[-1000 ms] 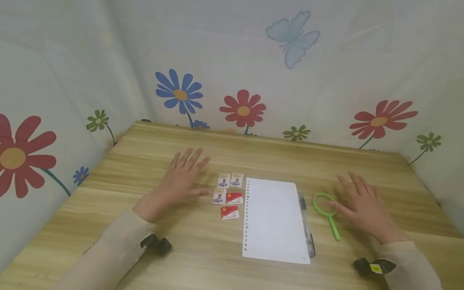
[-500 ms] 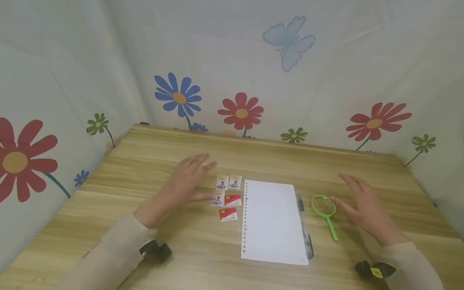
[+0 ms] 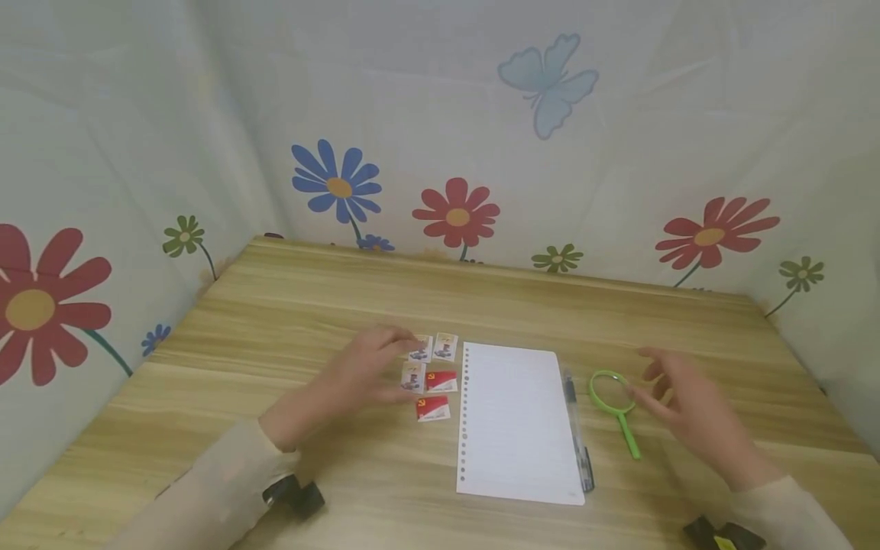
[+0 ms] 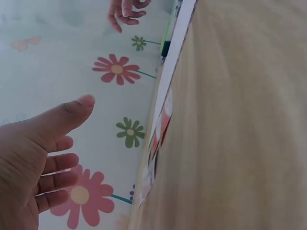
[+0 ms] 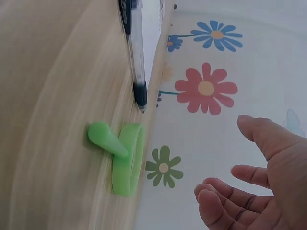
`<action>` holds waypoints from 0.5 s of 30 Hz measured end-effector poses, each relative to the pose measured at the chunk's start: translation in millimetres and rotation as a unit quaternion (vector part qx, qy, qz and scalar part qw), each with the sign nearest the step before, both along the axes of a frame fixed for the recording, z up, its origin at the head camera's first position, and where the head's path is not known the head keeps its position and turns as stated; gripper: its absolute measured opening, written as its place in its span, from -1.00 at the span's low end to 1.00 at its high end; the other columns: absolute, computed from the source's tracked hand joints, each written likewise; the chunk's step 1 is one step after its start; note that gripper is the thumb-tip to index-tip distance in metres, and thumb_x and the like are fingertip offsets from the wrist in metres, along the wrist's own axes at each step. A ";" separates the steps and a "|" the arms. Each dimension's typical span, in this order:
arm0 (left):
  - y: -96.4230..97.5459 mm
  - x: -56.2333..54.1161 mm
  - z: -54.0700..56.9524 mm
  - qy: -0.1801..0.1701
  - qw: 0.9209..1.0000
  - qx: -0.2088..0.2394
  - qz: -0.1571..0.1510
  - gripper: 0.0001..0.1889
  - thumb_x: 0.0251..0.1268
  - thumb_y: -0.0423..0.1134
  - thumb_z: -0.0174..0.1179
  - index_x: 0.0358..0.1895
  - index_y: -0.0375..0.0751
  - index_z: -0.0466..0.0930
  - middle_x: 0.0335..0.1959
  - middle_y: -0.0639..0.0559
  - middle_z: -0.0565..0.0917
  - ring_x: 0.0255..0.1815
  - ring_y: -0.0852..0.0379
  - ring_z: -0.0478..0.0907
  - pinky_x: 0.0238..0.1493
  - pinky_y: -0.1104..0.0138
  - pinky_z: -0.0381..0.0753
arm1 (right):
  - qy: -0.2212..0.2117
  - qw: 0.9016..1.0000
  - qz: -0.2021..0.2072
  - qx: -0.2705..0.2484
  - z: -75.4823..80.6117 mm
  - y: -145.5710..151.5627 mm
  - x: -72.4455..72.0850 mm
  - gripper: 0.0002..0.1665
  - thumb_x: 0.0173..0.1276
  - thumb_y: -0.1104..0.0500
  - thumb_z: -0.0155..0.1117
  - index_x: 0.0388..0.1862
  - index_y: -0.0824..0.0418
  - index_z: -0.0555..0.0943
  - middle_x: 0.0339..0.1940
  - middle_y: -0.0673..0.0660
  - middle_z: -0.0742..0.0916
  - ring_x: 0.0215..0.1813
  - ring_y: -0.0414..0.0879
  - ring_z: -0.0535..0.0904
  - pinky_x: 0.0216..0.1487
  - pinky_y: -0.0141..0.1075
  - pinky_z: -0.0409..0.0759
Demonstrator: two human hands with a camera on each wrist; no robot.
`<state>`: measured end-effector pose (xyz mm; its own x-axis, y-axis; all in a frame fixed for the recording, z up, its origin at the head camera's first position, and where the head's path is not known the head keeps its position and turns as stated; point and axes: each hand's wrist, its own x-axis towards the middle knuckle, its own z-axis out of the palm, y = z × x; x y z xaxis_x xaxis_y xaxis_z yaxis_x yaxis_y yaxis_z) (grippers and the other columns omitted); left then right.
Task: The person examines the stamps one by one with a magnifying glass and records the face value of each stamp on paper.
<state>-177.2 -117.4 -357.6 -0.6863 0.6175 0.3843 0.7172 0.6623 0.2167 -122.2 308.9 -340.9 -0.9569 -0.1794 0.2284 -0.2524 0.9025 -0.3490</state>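
Observation:
My left hand [image 3: 351, 378] hovers at the left of several small stamp-like paper pieces, its thumb and fingers spread apart around their left side and holding nothing. Of these, the pale ones [image 3: 413, 377] carry a printed figure, and two red-and-white ones [image 3: 433, 408] have a yellow emblem. In the left wrist view the thumb and fingers [image 4: 60, 179] are relaxed above the table. My right hand [image 3: 701, 416] is loosely bent at the right of a green magnifying glass [image 3: 627, 431], its thumb near the lens ring. The right wrist view shows a gap between that hand and the magnifying glass [image 5: 128, 163].
A white ruled sheet with punched holes [image 3: 519, 424] lies in the middle of the wooden table [image 3: 330, 267]. Along its right edge is a clear pen with black ends [image 3: 579, 431]. A flower-printed curtain [image 3: 605, 153] stands behind the table. Each wrist wears a black camera mount [image 3: 294, 495].
My left hand has come down and right towards the paper pieces, its fingers bending. The right hand's fingers have curled a little more beside the magnifying glass. The objects stay where they lay.

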 end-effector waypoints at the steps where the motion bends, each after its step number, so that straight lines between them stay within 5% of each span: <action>1: 0.6 0.6 -2.0 0.000 1.000 0.002 -0.005 -0.33 -0.16 0.02 0.53 0.11 -0.14 0.59 0.05 0.00 0.63 0.13 0.00 0.51 0.16 0.11 0.56 | -0.008 1.000 -0.001 0.000 -0.1 -1.3 1.7 -0.32 0.26 0.08 0.35 0.24 0.38 0.36 -0.23 0.22 0.65 -0.30 -0.07 0.58 -0.43 -0.34 0.51; 15: 12.1 11.0 -19.6 -0.065 0.998 -0.003 -0.014 -0.52 -0.14 0.00 0.50 -0.07 -0.04 0.66 -0.03 0.08 0.63 0.10 0.06 0.46 0.19 0.09 0.44 | -0.114 0.993 -0.014 -0.021 -17.4 -6.8 23.9 -0.61 0.25 0.10 0.34 -0.08 0.31 0.48 -0.46 0.02 0.62 -0.56 -0.32 0.43 -0.68 -0.44 0.46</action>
<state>-166.2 -105.3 -377.2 -0.7121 0.6395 0.2895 0.7020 0.6439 0.3043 -98.3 302.1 -358.4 -0.9892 -0.1459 0.0119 -0.1367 0.8915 -0.4320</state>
